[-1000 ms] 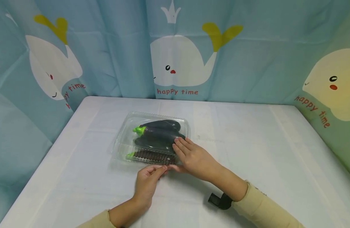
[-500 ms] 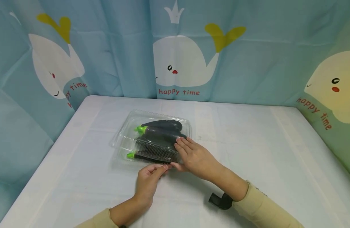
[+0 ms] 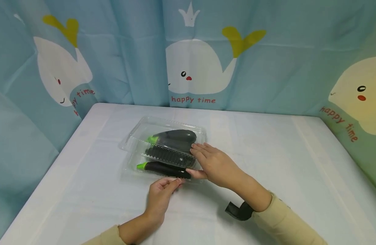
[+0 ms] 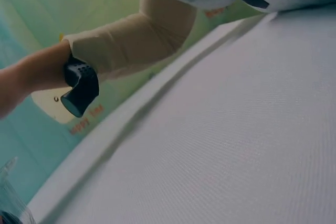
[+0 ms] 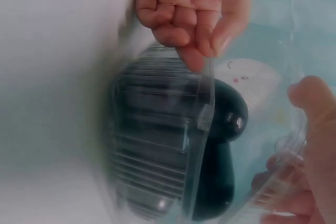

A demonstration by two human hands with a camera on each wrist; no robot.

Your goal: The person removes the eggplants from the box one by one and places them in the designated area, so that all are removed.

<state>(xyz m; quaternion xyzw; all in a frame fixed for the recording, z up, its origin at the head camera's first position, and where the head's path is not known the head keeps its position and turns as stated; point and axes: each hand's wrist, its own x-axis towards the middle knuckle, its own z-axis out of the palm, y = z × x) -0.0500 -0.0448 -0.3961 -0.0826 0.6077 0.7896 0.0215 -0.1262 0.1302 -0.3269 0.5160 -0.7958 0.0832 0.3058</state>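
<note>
A clear plastic clamshell box (image 3: 131, 166) holds several dark eggplants with green stems, among them a front eggplant (image 3: 166, 169) and a back eggplant (image 3: 175, 135). Its hinged lid (image 3: 139, 131) tilts up from the front rim and slopes over the rear ones. My left hand (image 3: 161, 197) pinches the middle of the box's front rim between thumb and fingers; the right wrist view shows this left hand (image 5: 194, 9) too. My right hand (image 3: 219, 168) holds the lid near its right front corner, fingers outside and thumb at the raised edge. Ribbed box walls (image 5: 152, 145) show beside it.
A white-covered table (image 3: 267, 153) lies under the box. Blue curtains (image 3: 129, 51) with whale prints stand behind and at the sides. A black curved device (image 3: 240, 211) sits by my right wrist.
My right hand has lifted the lid's front edge up and back from the base, so the front eggplant shows uncovered. My left hand stays at the front rim.
</note>
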